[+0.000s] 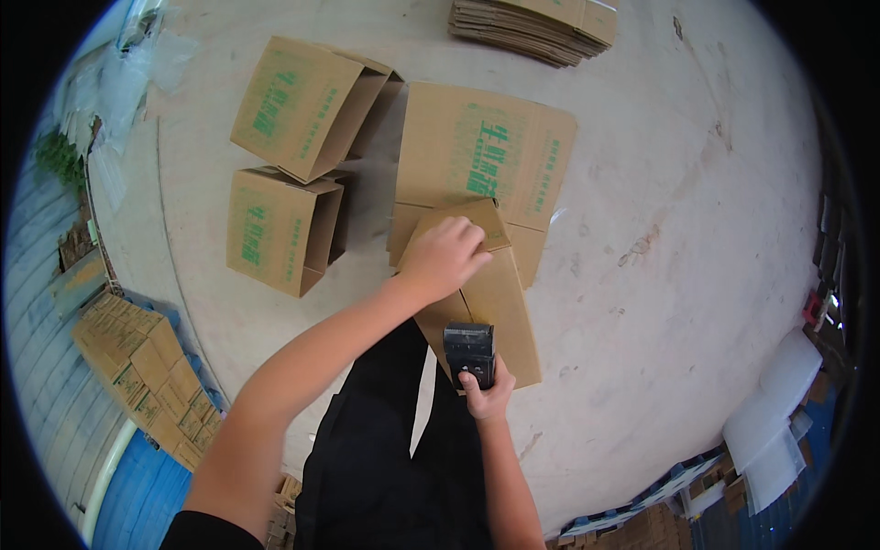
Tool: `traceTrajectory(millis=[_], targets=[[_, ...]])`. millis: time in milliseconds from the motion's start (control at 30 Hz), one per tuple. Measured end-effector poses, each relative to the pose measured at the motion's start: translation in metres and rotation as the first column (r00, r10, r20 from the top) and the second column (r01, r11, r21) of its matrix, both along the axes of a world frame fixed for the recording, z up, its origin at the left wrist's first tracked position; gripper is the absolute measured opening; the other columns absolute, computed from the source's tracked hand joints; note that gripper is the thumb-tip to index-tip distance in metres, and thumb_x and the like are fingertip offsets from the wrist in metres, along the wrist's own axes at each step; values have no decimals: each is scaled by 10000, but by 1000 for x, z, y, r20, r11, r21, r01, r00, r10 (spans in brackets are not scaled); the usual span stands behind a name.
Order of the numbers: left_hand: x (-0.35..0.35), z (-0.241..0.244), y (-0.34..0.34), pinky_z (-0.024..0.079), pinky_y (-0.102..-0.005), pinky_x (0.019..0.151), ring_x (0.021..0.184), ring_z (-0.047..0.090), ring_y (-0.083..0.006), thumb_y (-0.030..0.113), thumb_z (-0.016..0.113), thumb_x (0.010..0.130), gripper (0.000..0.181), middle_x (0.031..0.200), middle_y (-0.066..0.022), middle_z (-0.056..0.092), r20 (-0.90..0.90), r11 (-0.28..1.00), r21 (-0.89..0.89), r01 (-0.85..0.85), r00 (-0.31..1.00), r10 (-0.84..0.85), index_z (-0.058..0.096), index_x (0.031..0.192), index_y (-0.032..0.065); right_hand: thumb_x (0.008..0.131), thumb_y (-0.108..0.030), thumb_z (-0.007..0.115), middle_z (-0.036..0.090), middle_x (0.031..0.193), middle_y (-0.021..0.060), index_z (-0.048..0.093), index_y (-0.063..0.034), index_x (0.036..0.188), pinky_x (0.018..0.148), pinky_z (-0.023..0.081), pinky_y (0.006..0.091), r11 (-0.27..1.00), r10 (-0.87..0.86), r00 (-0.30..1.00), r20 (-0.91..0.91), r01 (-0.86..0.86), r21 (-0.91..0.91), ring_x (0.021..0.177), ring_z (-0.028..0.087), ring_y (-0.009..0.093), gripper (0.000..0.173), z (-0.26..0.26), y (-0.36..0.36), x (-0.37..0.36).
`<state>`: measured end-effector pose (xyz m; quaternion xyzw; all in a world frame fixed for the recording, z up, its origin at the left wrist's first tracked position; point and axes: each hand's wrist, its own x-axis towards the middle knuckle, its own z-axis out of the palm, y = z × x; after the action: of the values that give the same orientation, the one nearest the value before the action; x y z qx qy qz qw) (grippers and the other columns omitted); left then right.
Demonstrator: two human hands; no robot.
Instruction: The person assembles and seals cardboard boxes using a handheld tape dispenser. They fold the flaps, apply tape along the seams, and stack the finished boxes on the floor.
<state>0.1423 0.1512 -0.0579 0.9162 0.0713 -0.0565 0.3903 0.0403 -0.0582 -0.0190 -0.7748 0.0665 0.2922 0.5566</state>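
A cardboard carton (505, 316) stands tilted before my legs, its closed flaps meeting along a seam that faces me. My left hand (443, 258) lies over its upper part with the fingers curled down; the fingertips are hidden, so whether they grip the board cannot be told. In my right hand (488, 397) is a black hand-held tape dispenser (470, 350), its toothed edge towards the seam. Beneath and beyond the carton lies flattened cardboard (474, 137) with green print.
Two opened cartons (295, 103) (271, 230) lie on their sides at the left. A stack of flat cartons (536, 27) is at the top. Packed boxes (148, 371) stand at lower left on a blue pallet. Plastic sheeting (770, 440) lies at the right edge of the concrete floor (653, 330).
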Motion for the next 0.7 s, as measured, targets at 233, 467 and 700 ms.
traceTrajectory(millis=[233, 467, 700], targets=[[-31, 56, 37, 494, -319, 780, 877, 639, -206, 128, 615, 858, 217, 964, -113, 665, -489, 716, -686, -129, 810, -322, 657, 1039, 14, 733, -406, 769, 577, 621, 123, 563, 35, 851, 571, 472, 316, 1000, -1, 1000, -13, 1, 1, 562, 559, 199, 501, 1, 3, 2], [-13, 51, 22, 503, -302, 741, 807, 653, -201, 95, 622, 828, 145, 837, -106, 685, -428, 805, -592, 39, 831, -355, 680, 919, -4, 743, -375, 764, 606, 659, 134, 570, 45, 893, 586, 482, 322, 1000, 6, 999, -48, -7, -8, 594, 590, 208, 486, 8, 7, 10], [-9, 31, 23, 506, -265, 648, 676, 638, -97, 79, 684, 758, 84, 701, -67, 684, -547, 755, -596, -275, 827, -130, 695, 775, -3, 755, -334, 767, 602, 649, 154, 571, 45, 858, 595, 484, 328, 971, 78, 991, -107, -100, -215, 594, 601, 244, 439, 24, 17, 23]])
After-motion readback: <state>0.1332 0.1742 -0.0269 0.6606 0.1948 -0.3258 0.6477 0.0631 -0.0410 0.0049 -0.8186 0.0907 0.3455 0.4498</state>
